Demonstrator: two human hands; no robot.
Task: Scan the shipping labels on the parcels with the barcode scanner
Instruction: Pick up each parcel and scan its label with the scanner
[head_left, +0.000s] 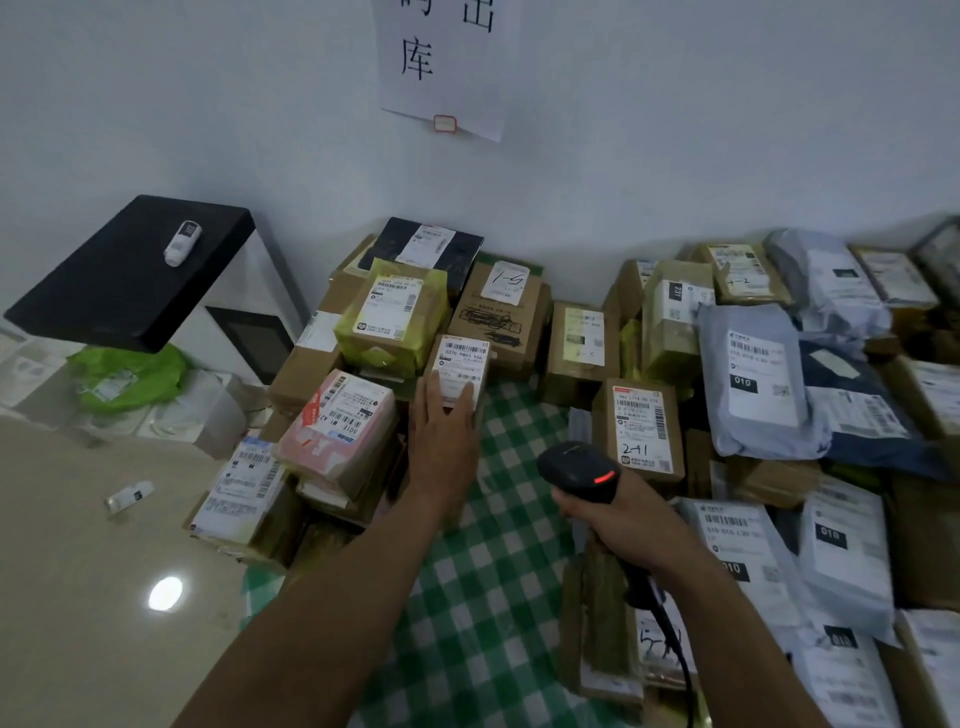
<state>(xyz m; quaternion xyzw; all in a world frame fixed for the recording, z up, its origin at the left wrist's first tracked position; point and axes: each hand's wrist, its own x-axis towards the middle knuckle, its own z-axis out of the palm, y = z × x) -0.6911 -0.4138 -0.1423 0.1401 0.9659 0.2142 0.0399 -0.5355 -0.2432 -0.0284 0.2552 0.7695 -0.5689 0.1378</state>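
Black barcode scanner (579, 467), gripped by right hand (623, 525), points upper left, handle trailing lower right; left hand (444, 441) flat on small white-labelled box (462, 364).

A black barcode scanner (579, 470) with a red light glowing on top sits in the right grip (623, 525), its head aimed toward a small brown box (457, 400) whose white shipping label (464, 364) faces up under the left grip (441, 447), among label-up cardboard boxes (641, 431) and grey mailer bags (753, 374).

Parcel depot, labelled parcels (769, 384) heaped, wall sign (447, 62)
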